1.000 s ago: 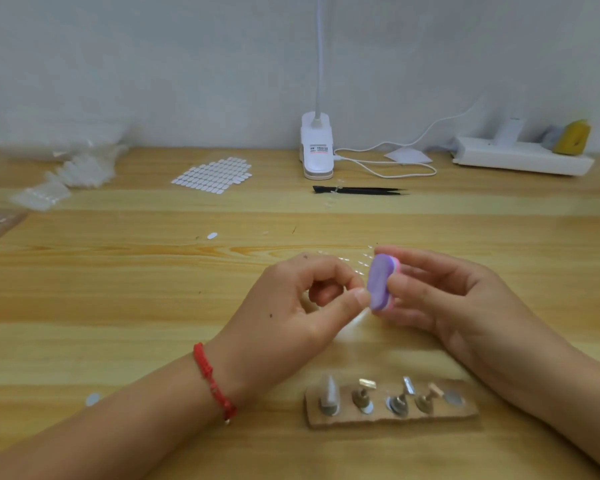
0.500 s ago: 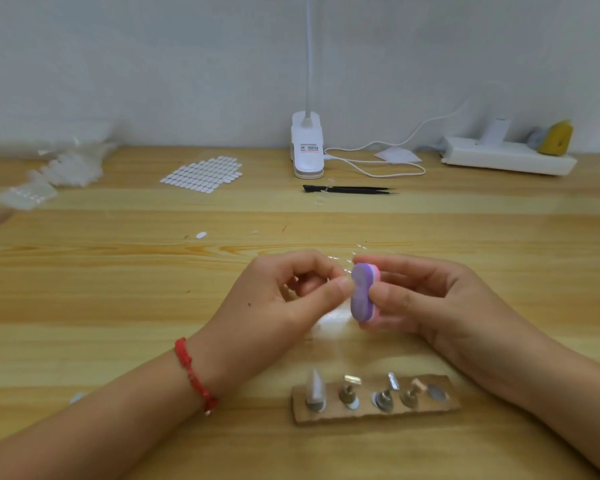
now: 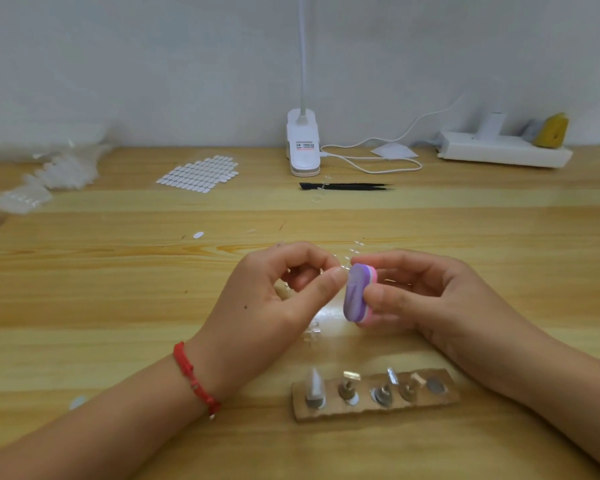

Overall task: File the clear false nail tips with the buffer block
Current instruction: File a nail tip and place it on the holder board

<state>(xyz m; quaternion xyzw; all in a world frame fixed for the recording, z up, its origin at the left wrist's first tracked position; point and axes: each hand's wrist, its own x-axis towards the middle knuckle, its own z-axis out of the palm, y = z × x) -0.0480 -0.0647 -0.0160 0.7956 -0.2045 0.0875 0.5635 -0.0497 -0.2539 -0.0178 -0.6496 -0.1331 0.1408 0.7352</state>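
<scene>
**Pinched clear false nail tip point(image 3: 342, 269) meets buffer block point(image 3: 355, 294)**

The left hand point(image 3: 274, 299) has its fingers point(image 3: 312, 254) curled. Thumb and forefinger are pressed together on the clear false nail tip, which barely shows at their ends. Those fingertips touch the block's purple face. The right hand point(image 3: 430, 296) clamps the buffer block upright, thumb on its near edge and fingers point(image 3: 383, 261) over its far edge. Loose clear tips point(image 3: 354, 250) lie on the worktop point(image 3: 118, 289) just beyond both sets of fingertips.
</scene>
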